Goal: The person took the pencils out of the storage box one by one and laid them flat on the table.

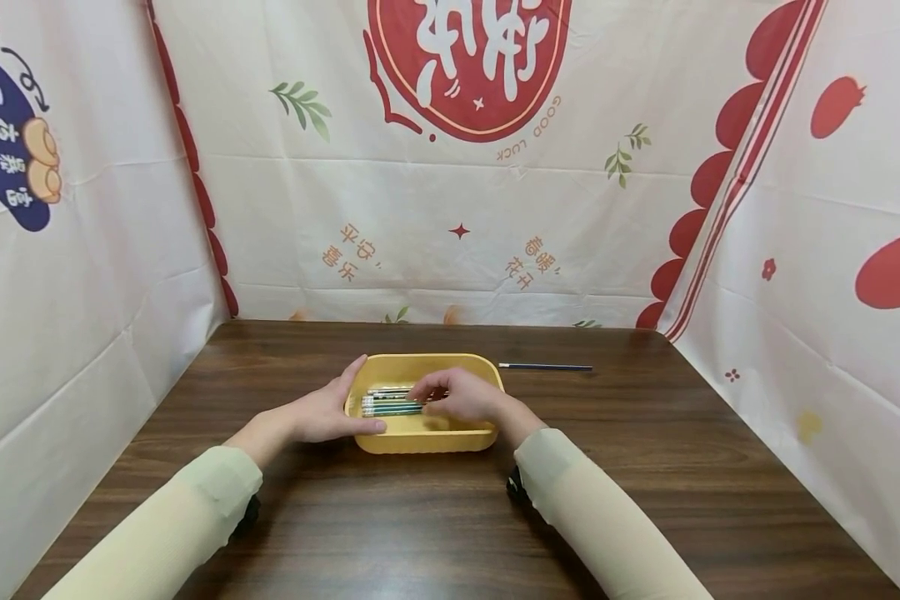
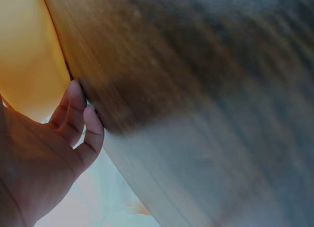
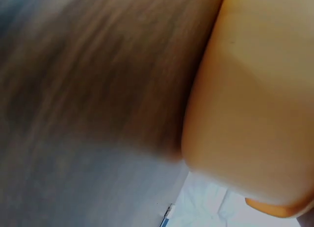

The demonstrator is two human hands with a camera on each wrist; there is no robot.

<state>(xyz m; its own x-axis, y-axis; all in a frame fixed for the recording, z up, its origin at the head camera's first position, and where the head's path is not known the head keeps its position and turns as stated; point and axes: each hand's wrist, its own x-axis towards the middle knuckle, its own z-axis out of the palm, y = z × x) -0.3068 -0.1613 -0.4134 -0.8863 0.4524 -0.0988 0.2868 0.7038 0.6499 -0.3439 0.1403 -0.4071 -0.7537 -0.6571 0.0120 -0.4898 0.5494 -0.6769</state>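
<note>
A yellow plastic basket (image 1: 427, 443) stands on the table with several pencils (image 1: 390, 407) lying side by side in it, green and dark ones among them. My left hand (image 1: 326, 412) holds the basket's left end, thumb over the near rim and fingers along the outer wall. In the left wrist view the bent fingertips of the left hand (image 2: 73, 119) touch that wall. Inside the basket, my right hand (image 1: 461, 396) hovers at the pencils' right part, fingers bent, thumb and forefinger apart. It covers the pencils' right ends.
A single dark blue pencil (image 1: 545, 367) lies on the brown wooden table (image 1: 390, 533) behind and right of the basket. Printed white cloth (image 1: 435, 200) hangs behind the table and along both sides.
</note>
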